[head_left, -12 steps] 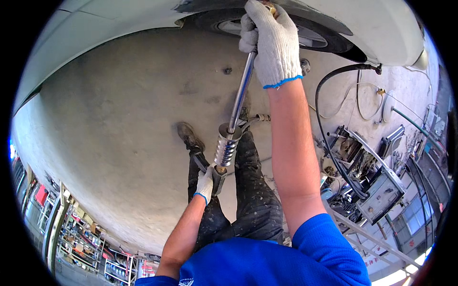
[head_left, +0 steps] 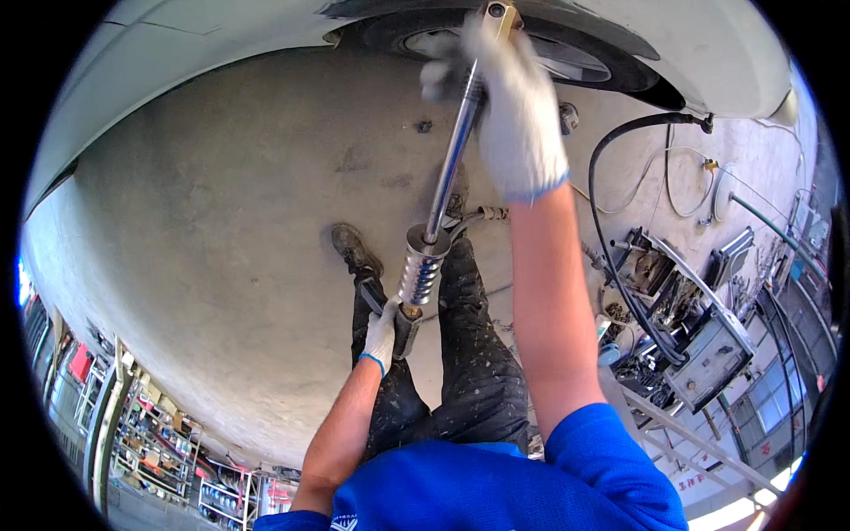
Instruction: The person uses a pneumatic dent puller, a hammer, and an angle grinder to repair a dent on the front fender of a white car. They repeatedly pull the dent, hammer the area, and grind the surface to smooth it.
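Note:
A chrome slide hammer (head_left: 452, 159) slants up toward the car's wheel (head_left: 567, 62). Its heavy ribbed sliding weight (head_left: 422, 265) sits low on the rod, just above the handle. My left hand (head_left: 381, 332), in a white knit glove, is closed around that handle between my legs. At the upper end, near a brass-coloured tip (head_left: 498, 18), is my gloved right hand (head_left: 518, 115). Motion smears its fingers, which lie about the rod's dark upper section; whether they grip it is unclear.
The car's pale body panel (head_left: 221, 31) curves across the top. A black hose (head_left: 595, 190) hangs at the right and runs down to a metal equipment cart (head_left: 708, 358). Cables lie on the concrete floor (head_left: 221, 203). Shelving with many parts (head_left: 155, 451) stands lower left.
My right hand has shifted slightly down and right along the rod's upper end, uncovering the brass-coloured tip and dark section. My left hand stays on the handle.

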`<state>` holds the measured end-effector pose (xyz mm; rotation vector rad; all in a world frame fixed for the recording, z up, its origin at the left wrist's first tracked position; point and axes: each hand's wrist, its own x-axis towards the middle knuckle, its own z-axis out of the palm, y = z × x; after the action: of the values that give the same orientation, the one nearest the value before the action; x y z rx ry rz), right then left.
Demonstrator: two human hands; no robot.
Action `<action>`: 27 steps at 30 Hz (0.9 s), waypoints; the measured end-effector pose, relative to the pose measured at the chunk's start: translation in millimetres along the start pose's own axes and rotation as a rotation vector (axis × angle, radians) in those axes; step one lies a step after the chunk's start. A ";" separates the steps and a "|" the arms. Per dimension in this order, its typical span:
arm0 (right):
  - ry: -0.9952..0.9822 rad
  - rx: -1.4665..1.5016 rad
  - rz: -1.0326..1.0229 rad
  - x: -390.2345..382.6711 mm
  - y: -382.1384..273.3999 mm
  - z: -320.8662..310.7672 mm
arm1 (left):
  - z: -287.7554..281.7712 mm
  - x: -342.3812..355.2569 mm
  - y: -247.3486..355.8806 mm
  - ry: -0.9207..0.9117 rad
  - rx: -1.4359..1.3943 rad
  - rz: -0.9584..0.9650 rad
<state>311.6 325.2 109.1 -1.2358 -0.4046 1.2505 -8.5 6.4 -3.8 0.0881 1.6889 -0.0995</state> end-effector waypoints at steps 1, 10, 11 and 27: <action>-0.024 -0.156 0.126 -23.1 9.7 -8.4 | 0.1 -1.9 -2.0 -0.002 -0.014 -0.005; 0.003 -0.222 0.485 -82.4 44.1 -7.8 | 19.2 -22.7 22.6 0.031 -0.008 -0.022; -0.018 -0.251 0.499 -60.8 26.5 -5.6 | 19.5 -27.4 31.7 0.014 -0.019 -0.021; 0.180 -0.092 0.194 41.1 -10.1 15.5 | 9.7 -6.6 4.6 0.087 -0.030 0.020</action>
<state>318.4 369.8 108.3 -1.4811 -0.2158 1.2821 2.4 9.9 1.5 0.0879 1.7754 -0.0559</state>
